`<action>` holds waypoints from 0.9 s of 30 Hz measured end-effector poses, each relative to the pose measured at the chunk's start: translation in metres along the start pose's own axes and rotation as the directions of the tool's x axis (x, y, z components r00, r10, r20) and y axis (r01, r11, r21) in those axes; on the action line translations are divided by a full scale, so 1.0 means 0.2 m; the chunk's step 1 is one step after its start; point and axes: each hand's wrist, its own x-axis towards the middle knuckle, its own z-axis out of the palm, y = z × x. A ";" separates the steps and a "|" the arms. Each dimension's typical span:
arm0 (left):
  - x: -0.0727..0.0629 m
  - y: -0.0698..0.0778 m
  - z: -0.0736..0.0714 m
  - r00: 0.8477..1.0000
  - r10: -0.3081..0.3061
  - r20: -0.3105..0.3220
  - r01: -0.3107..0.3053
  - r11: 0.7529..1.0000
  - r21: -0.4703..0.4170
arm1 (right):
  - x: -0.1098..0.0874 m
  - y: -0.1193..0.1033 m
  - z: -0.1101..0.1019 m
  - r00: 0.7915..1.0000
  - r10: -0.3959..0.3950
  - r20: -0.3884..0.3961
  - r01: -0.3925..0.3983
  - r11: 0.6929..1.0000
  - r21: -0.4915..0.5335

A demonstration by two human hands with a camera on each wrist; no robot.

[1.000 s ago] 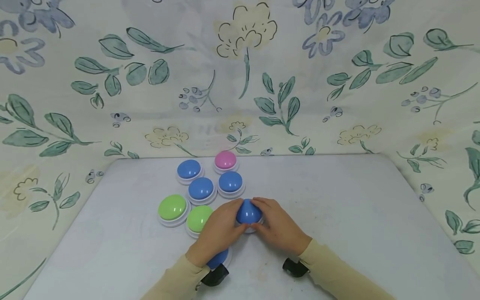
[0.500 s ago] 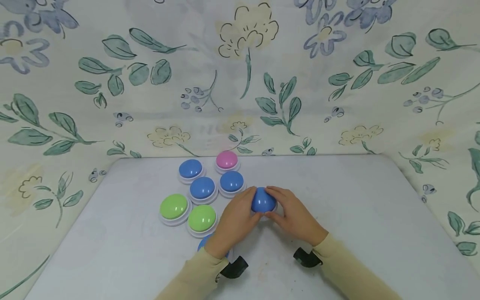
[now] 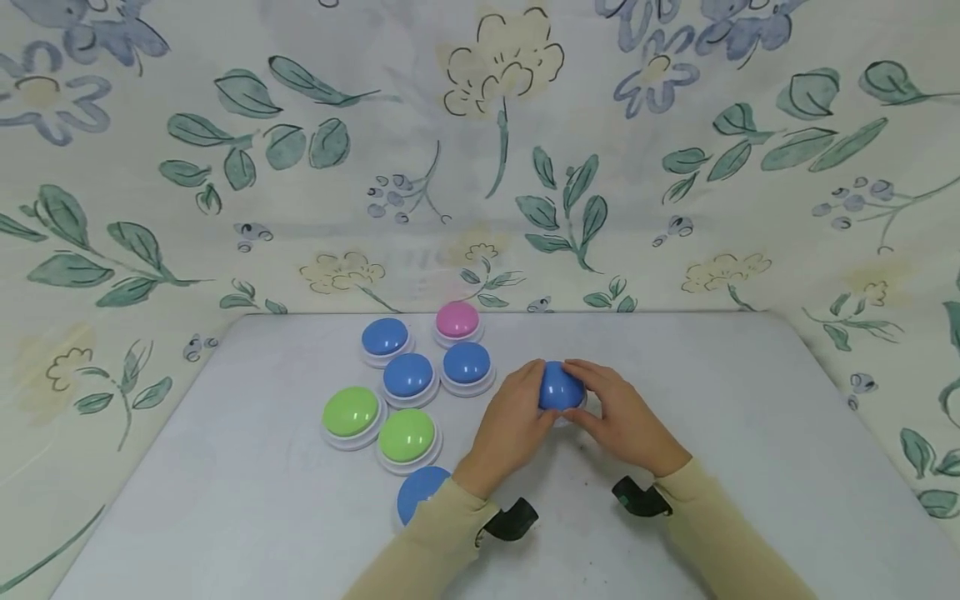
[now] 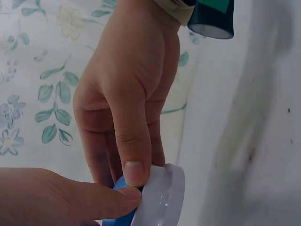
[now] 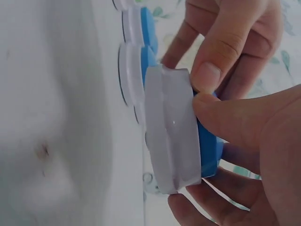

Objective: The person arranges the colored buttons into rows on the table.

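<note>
Both hands grip one blue-domed push button with a white round base, right of the group of other buttons. My left hand holds its left side, and my right hand its right side. The thumbs meet at the near side in the left wrist view, over the white base and blue dome. In the right wrist view, fingers of the right hand curl under and around the button, which appears raised off the table. The far fingertips are partly hidden in the head view.
On the white table to the left stand a pink button, several blue ones, such as this blue button, and two green ones, including a green button. The left sleeve partly covers a near blue button. Floral cloth hangs behind.
Both hands have carried the blue button to the right and farther from the person. More of the near green and blue buttons shows now; the other buttons keep their places.
</note>
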 end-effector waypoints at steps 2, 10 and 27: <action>0.02 0.01 0.02 1.000 0.002 -0.002 -0.002 1.000 0.007 | 0.00 0.02 -0.02 1.000 0.002 0.000 -0.002 1.000 -0.007; 0.08 0.05 0.09 1.000 -0.019 0.006 0.019 1.000 0.005 | -0.01 0.09 -0.09 1.000 0.001 -0.007 -0.001 1.000 -0.015; 0.23 0.11 0.25 1.000 -0.014 0.016 0.014 0.998 -0.058 | -0.04 0.24 -0.20 0.999 -0.002 -0.046 0.000 0.999 -0.040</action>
